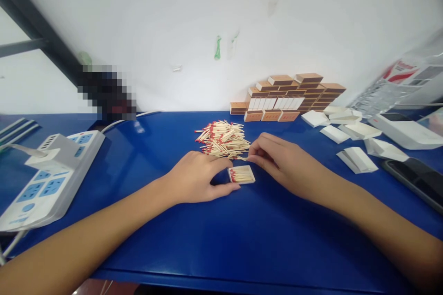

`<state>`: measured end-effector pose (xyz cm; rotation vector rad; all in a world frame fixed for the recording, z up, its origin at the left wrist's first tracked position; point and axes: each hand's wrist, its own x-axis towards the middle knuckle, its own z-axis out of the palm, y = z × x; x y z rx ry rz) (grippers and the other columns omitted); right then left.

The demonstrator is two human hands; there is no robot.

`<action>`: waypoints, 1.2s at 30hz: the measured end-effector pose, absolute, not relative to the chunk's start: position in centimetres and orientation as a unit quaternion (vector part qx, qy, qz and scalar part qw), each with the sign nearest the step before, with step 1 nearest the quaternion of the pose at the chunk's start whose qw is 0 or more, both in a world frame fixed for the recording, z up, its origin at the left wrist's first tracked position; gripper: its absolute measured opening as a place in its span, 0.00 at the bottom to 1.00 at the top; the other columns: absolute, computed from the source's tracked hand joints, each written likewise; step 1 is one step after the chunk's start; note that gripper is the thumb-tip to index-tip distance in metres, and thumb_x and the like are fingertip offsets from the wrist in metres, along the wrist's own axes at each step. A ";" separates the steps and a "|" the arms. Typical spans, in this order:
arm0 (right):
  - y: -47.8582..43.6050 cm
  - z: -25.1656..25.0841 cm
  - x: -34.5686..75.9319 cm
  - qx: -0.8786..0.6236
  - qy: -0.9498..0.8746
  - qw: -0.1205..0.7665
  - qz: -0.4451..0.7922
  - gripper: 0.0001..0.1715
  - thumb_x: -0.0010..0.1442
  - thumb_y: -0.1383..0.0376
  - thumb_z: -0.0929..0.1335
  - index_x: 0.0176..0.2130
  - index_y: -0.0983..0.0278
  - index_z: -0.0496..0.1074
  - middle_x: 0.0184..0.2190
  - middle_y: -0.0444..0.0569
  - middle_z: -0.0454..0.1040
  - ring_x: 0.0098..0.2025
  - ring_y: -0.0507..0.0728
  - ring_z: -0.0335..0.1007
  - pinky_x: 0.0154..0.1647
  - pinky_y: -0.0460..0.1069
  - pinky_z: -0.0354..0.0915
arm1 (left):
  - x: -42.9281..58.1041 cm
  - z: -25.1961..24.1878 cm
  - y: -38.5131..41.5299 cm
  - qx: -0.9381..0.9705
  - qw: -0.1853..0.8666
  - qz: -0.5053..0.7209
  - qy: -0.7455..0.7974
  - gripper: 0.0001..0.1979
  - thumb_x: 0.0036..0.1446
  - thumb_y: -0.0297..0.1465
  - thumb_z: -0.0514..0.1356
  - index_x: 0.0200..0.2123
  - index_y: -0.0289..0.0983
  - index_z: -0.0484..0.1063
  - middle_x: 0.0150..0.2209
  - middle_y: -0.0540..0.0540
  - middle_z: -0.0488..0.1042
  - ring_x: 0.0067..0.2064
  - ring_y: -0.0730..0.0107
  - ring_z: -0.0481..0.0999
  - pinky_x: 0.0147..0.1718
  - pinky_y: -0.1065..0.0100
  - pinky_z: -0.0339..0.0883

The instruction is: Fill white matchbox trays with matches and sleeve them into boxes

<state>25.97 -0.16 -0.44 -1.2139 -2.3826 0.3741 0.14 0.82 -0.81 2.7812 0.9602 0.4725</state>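
Note:
A small white matchbox tray (254,179) lies on the blue table, partly filled with red-tipped matches lined up side by side. My left hand (197,177) grips the tray at its left end, thumb on the near edge and fingers at the far edge. Just behind the tray is a loose heap of matches (224,137), their heads mostly pointing left. My right hand (282,161) is at the heap's right edge, thumb and forefinger pinched on what looks like a match (241,158). Its other fingers are curled in.
Stacked matchboxes (285,92) stand against the wall. To the right are several empty white trays (356,160), a white box (406,130), a dark phone (417,179) and a plastic bottle (391,85). A power strip (51,184) with a plugged-in charger occupies the left.

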 end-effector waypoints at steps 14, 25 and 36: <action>1.1 -1.7 24.9 -0.507 -0.824 0.196 0.161 0.09 0.69 0.61 0.69 0.36 0.62 0.72 0.34 0.47 0.72 0.32 0.54 0.67 0.32 0.48 0.59 | 0.8 -0.8 -0.6 0.943 0.133 0.152 0.266 0.17 0.64 0.47 0.64 0.44 0.39 0.78 0.25 0.53 0.75 0.25 0.73 0.75 0.25 0.71 0.60; 1.2 -0.2 28.0 -0.499 -0.845 0.184 0.058 0.09 0.72 0.61 0.64 0.40 0.61 0.70 0.39 0.50 0.73 0.36 0.57 0.69 0.35 0.51 0.62 | 0.2 -0.8 1.0 0.921 0.081 0.170 0.342 0.19 0.64 0.47 0.63 0.44 0.38 0.79 0.23 0.53 0.74 0.23 0.73 0.72 0.25 0.71 0.59; -0.6 0.1 26.0 -0.416 -0.880 0.188 0.129 0.09 0.73 0.62 0.64 0.40 0.61 0.69 0.39 0.48 0.73 0.34 0.55 0.69 0.34 0.50 0.62 | 0.2 -0.8 0.9 0.921 0.076 0.164 0.344 0.19 0.65 0.48 0.62 0.45 0.38 0.78 0.24 0.53 0.73 0.23 0.73 0.72 0.25 0.71 0.60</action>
